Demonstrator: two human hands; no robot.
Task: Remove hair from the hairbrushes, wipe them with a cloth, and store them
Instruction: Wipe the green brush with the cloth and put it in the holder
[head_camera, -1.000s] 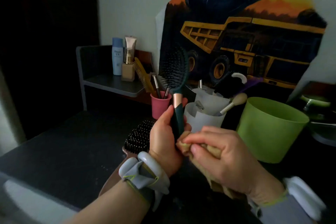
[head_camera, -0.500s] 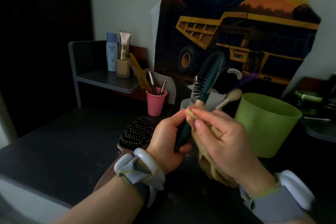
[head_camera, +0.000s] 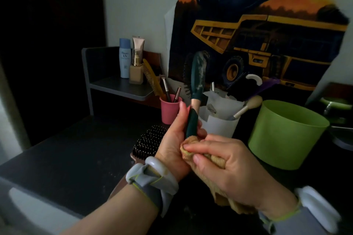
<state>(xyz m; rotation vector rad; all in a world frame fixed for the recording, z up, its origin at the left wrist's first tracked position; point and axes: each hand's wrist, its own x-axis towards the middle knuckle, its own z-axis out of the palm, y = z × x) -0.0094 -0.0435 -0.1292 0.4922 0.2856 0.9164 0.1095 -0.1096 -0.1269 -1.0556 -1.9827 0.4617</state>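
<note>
My left hand (head_camera: 176, 139) grips the handle of a dark green hairbrush (head_camera: 197, 78), which stands upright with its smooth back turned toward me and its bristles facing left. My right hand (head_camera: 229, 166) pinches a tan cloth (head_camera: 214, 160) against the bottom end of the handle; the rest of the cloth hangs under my palm. A second brush with dark bristles (head_camera: 150, 139) lies bristles-up on the black table (head_camera: 72, 158), partly hidden behind my left wrist.
A green tub (head_camera: 286, 135) stands at the right. Behind the hands are a white cup (head_camera: 219, 124) with makeup brushes and a pink cup (head_camera: 168, 110) with brushes and a yellow comb (head_camera: 152, 78). A grey shelf (head_camera: 118, 86) holds bottles at the back left.
The green brush swung from tilted right back to upright and turned its back toward me. My right hand slid the cloth down from the neck to the handle's bottom end.
</note>
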